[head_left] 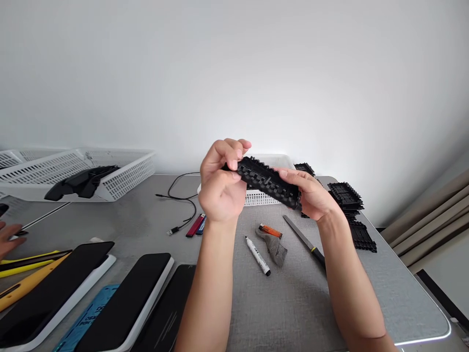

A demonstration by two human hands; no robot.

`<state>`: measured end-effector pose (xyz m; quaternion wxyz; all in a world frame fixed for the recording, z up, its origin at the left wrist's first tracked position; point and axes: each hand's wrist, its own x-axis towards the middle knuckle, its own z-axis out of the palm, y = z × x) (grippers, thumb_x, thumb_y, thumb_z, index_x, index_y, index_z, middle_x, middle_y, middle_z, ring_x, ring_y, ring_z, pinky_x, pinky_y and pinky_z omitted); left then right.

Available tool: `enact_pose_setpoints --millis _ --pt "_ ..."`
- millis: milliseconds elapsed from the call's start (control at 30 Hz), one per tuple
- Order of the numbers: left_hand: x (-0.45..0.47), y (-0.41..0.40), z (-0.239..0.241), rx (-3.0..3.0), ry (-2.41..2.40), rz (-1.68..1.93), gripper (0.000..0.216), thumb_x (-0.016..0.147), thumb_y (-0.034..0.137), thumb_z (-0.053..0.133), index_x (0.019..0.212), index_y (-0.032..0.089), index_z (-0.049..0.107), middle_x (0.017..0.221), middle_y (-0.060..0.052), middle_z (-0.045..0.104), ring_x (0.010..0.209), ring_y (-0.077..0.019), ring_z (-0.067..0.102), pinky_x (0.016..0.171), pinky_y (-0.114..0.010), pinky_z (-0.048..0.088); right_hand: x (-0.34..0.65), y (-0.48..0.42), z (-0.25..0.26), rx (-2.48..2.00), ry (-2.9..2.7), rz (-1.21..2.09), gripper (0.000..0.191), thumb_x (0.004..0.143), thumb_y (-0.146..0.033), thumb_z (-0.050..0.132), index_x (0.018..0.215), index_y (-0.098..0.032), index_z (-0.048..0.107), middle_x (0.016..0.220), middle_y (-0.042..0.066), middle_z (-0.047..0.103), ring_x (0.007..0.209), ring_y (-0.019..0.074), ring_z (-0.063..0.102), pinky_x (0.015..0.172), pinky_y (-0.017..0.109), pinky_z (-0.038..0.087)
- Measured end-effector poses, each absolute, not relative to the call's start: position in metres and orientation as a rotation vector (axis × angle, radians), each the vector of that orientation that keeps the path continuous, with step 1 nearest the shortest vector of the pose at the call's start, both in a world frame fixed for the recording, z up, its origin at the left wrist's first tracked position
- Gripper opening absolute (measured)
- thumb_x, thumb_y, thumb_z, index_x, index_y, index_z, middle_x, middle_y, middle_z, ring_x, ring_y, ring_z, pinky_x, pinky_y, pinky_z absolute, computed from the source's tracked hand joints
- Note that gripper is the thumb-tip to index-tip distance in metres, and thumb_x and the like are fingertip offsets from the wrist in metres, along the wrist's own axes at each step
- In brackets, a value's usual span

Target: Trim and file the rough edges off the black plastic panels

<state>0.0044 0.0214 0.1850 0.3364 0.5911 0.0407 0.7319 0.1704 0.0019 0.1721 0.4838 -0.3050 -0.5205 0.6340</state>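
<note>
Between my two hands, raised above the table, is a black plastic piece with toothed edges point(269, 182), tilted down to the right. My left hand point(223, 181) pinches its left end between thumb and fingers. At its right end, my right hand point(311, 193) grips it, with the thumb along the upper side. Behind it stands a white perforated basket point(252, 198), partly hidden by the piece and hands. Similar black toothed pieces point(346, 198) lie stacked on the table to the right of my right hand.
On the grey table point(286, 313) lie a marker point(258, 255), an orange lighter point(270, 231), a grey scrap point(275, 248), a file point(302, 239) and a cable point(183, 198). Several phones point(126, 298) and a yellow cutter point(31, 283) lie left. Another person's hand point(9, 237) shows there, near a white basket point(128, 173).
</note>
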Motion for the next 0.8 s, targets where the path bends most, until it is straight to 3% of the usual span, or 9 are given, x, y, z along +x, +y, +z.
enact_pose_setpoints --millis 133,233,400,633,733,800 --pt "0.005 0.021 0.183 1.537 0.118 1.771 0.034 0.071 0.038 0.065 0.061 0.021 0.038 0.074 -0.002 0.049 0.099 -0.0243 0.059 0.104 -0.046 0.042 0.167 -0.005 0.175 -0.720 -1.291 1.587 0.034 0.079 -0.046 0.073 0.101 -0.021 0.073 0.086 0.003 0.072 0.071 0.0154 0.064 0.061 0.025 0.052" --pt "0.007 0.021 0.183 1.564 0.157 1.685 0.031 0.075 0.043 0.064 0.065 0.022 0.045 0.083 -0.003 0.057 0.114 -0.0288 0.059 0.104 -0.048 0.044 0.164 -0.007 0.176 -0.690 -1.279 1.519 0.034 0.079 -0.047 0.073 0.101 -0.021 0.072 0.087 0.002 0.072 0.077 0.0174 0.066 0.069 0.028 0.054" --pt "0.010 0.018 0.184 1.598 0.218 1.632 0.031 0.084 0.055 0.055 0.089 0.025 0.059 0.111 -0.005 0.065 0.125 -0.0303 0.055 0.101 -0.047 0.048 0.161 -0.009 0.175 -0.676 -1.212 1.323 0.040 0.080 -0.051 0.071 0.109 -0.024 0.066 0.094 0.002 0.071 0.090 0.0217 0.067 0.075 0.033 0.056" --pt "0.017 0.005 0.184 1.817 0.480 1.868 0.029 0.085 0.041 0.066 0.110 0.026 0.062 0.122 -0.005 0.065 0.121 -0.0252 0.058 0.108 -0.046 0.044 0.158 -0.024 0.180 -0.622 -1.311 1.212 0.048 0.081 -0.052 0.070 0.121 -0.028 0.058 0.095 0.002 0.070 0.091 0.0229 0.067 0.075 0.036 0.056" --pt "0.017 -0.013 0.195 1.848 0.414 2.077 0.029 0.084 0.036 0.069 0.111 0.027 0.064 0.124 -0.002 0.063 0.128 -0.0234 0.052 0.116 -0.046 0.036 0.158 -0.027 0.182 -0.632 -1.319 1.158 0.049 0.081 -0.054 0.069 0.122 -0.028 0.057 0.095 0.002 0.070 0.090 0.0233 0.067 0.074 0.036 0.056" --pt "0.015 -0.033 0.205 1.788 0.342 2.220 0.039 0.078 0.042 0.075 0.115 0.032 0.063 0.129 0.003 0.059 0.136 -0.0230 0.045 0.122 -0.048 0.027 0.158 -0.028 0.183 -0.657 -1.314 1.133 0.050 0.081 -0.054 0.069 0.122 -0.029 0.057 0.095 0.002 0.070 0.091 0.0235 0.067 0.074 0.036 0.056"
